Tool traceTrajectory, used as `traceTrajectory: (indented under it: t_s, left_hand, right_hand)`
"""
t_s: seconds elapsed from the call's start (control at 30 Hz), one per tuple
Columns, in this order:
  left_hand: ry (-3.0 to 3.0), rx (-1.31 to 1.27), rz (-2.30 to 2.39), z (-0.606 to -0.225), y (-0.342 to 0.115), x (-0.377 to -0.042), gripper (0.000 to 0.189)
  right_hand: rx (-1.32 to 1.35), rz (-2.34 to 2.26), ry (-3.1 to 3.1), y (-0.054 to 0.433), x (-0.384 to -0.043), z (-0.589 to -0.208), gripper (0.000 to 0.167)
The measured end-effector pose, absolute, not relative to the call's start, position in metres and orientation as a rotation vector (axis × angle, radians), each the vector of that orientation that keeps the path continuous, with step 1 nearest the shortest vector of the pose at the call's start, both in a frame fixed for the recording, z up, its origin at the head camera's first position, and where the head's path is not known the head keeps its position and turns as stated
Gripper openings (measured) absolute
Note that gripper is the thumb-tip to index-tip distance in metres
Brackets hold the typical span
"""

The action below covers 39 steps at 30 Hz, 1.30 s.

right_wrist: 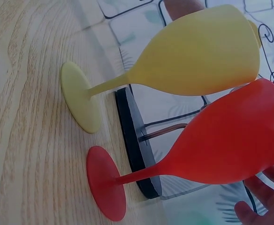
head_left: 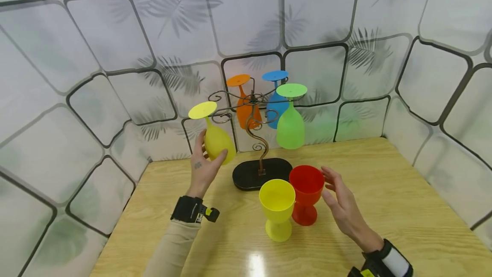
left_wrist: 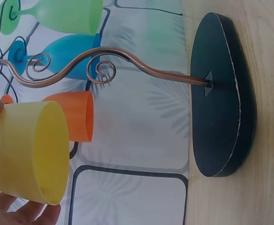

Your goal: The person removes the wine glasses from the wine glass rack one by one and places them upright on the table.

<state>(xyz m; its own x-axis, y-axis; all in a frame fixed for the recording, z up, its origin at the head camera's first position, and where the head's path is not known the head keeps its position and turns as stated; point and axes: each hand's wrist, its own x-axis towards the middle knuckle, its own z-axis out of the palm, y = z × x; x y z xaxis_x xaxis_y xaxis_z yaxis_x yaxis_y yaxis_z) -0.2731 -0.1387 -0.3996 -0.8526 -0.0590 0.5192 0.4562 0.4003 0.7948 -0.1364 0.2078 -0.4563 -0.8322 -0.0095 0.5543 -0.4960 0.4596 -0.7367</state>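
My left hand (head_left: pixel 205 168) grips an upside-down yellow wine glass (head_left: pixel 219 142) by its bowl, thumb on one side and fingers on the other. This glass is tilted, its foot up beside the left arm of a metal stemware rack (head_left: pixel 262 144). In the left wrist view its open rim (left_wrist: pixel 52 152) faces the table. A red wine glass (head_left: pixel 306 178) stands upright on the table, with my right hand (head_left: pixel 344 204) beside its bowl, fingers loosely bent. Whether the fingertips touch it I cannot tell. Next to it stands a second yellow wine glass (right_wrist: pixel 202 51), also upright.
Orange (head_left: pixel 247 114), blue (head_left: pixel 276 108) and green (head_left: pixel 291 127) glasses hang upside down from the rack. Its black base (head_left: pixel 246 176) rests on the wooden table (head_left: pixel 346 161) near the back edge. A patterned wall covering (head_left: pixel 246 12) rises behind and at both sides.
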Motion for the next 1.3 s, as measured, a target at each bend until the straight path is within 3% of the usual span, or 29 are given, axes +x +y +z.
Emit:
traceTrajectory:
  t_s: [1.3]
  left_hand:
    - [-2.077, -0.685, -1.391, -0.397, -0.118, -0.228, 0.082]
  right_hand:
    - [0.429, 1.333, -2.213, 0.207, -0.137, -0.457, 0.055]
